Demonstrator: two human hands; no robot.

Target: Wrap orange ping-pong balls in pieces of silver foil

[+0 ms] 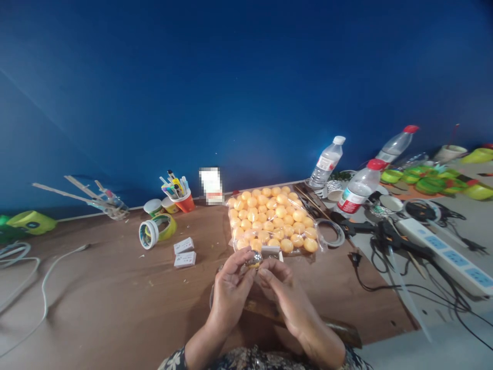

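Both hands meet above the table's front part. Between the thumb and fingers of my left hand (230,290) is a small, rounded, shiny silver piece (254,258) with a yellowish part beneath it; its exact kind is not clear. The thumb and forefinger of my right hand (287,293) are pinched together at its right side, and whatever lies between those fingertips is too small to make out. Just behind the fingers stands a small open white box (276,252), partly covered by them. Beyond it lies a clear plastic bag of orange balls (265,216).
Two small white boxes (185,259), tape rolls (166,227) and an orange cup of markers (185,200) are on the left. Plastic bottles (356,190), a glue gun (381,234), cables and a power strip (447,254) crowd the right. A wooden piece (344,333) lies under my right forearm.
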